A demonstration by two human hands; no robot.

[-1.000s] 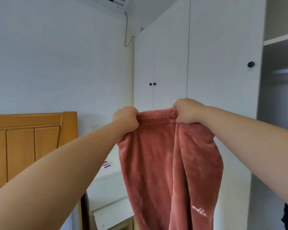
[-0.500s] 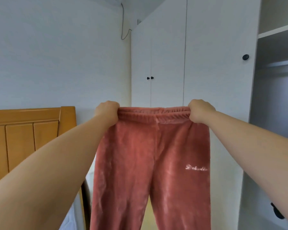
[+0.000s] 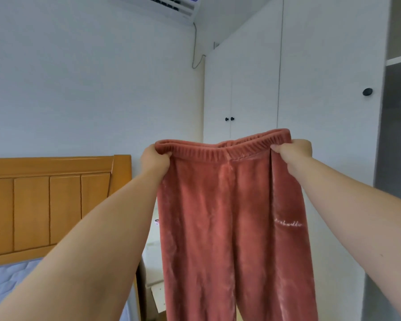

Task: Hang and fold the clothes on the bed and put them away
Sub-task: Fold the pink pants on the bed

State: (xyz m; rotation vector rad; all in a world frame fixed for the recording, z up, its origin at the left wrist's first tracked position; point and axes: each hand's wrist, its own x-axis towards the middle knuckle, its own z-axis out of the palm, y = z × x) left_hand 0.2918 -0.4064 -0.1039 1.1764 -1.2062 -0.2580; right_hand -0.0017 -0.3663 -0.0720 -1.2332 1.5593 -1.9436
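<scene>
Rust-pink fleece trousers (image 3: pixel 218 216) are hanging in mid-air before the wardrobe (image 3: pixel 322 112), both arms reaching forward. Left hand (image 3: pixel 153 159) is gripping one waistband corner, fingers curled tight. Right hand (image 3: pixel 294 151) is pinching the other corner, thumb in front, fingers hidden behind cloth. Trouser legs are running off-frame below the fingers. White stitched script (image 3: pixel 288 224) below the right fingers is blurring, unreadable.

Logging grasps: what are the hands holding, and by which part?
The trousers, by the waistband: left hand at its left end, right hand at its right end.
</scene>
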